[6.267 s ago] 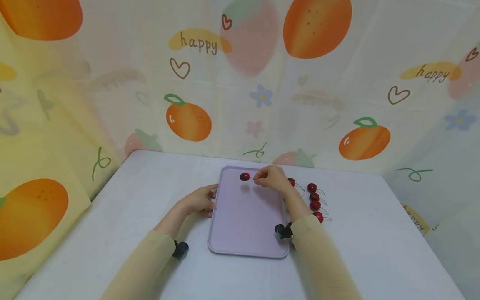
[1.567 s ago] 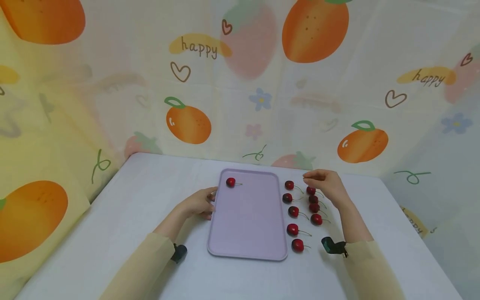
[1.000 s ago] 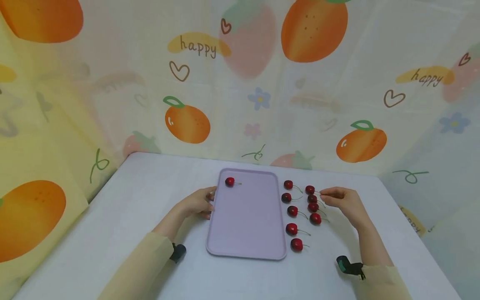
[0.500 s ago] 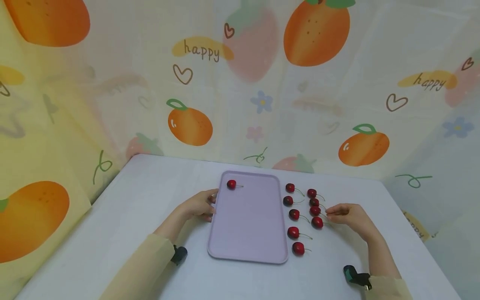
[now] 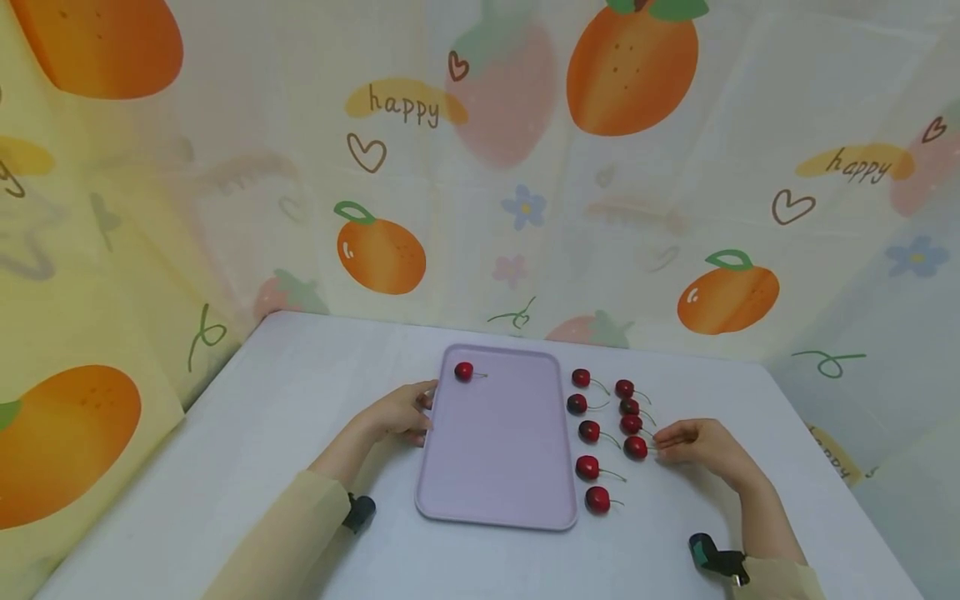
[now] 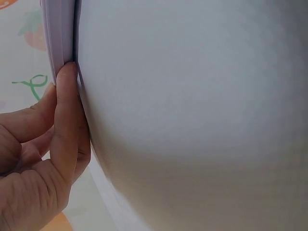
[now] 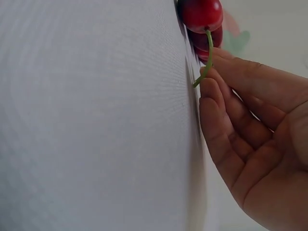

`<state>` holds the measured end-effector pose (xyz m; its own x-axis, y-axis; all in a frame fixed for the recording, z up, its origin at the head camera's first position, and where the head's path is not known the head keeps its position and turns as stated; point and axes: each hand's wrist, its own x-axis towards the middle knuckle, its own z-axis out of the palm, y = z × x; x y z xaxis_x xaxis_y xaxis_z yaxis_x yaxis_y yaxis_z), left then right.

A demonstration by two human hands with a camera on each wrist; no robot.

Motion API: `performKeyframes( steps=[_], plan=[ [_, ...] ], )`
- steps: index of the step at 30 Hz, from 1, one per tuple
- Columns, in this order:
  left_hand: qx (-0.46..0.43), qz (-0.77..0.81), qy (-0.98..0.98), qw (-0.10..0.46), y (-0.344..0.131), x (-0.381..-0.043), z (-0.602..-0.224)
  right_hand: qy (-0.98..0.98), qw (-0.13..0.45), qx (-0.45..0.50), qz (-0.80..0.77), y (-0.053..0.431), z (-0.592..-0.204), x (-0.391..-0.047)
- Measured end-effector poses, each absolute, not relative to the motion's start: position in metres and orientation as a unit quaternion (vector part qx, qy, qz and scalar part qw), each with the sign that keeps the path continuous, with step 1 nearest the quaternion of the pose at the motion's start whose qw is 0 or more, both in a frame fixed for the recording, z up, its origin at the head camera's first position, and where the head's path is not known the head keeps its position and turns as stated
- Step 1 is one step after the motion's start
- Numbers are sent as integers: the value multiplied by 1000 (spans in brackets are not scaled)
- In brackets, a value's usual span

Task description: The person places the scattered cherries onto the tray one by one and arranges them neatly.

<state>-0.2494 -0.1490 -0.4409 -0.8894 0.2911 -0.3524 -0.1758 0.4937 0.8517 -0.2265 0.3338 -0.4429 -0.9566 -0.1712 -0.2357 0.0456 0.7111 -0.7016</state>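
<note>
At the far left, the person's left hand point(image 5: 397, 414) touches the left edge of a pale purple, rounded rectangular tray point(image 5: 495, 458), thumb and fingers apart along the rim. One glossy dark-red cherry point(image 5: 463, 372) lies in the tray's far left corner, its stem pointing right. Right of the tray, on the white-covered table point(image 5: 300, 358), comes a column of five red cherries point(image 5: 588, 431), then a tighter column of four. The near-end red cherry point(image 5: 635, 448) of that four lies just left of the right hand point(image 5: 701, 446), clearly the nearer hand. Its thin green stem point(image 7: 211, 45) runs rightward from the fruit to the fingertips, which look gathered beside it; whether they pinch it, I cannot tell.
</note>
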Motion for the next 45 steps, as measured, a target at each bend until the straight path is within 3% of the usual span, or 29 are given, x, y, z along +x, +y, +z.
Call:
performKeyframes(
  steps=[45],
  plan=[
    [31, 512, 826, 232, -151, -252, -446, 938, 129, -40, -320, 332, -449, -228]
  ],
)
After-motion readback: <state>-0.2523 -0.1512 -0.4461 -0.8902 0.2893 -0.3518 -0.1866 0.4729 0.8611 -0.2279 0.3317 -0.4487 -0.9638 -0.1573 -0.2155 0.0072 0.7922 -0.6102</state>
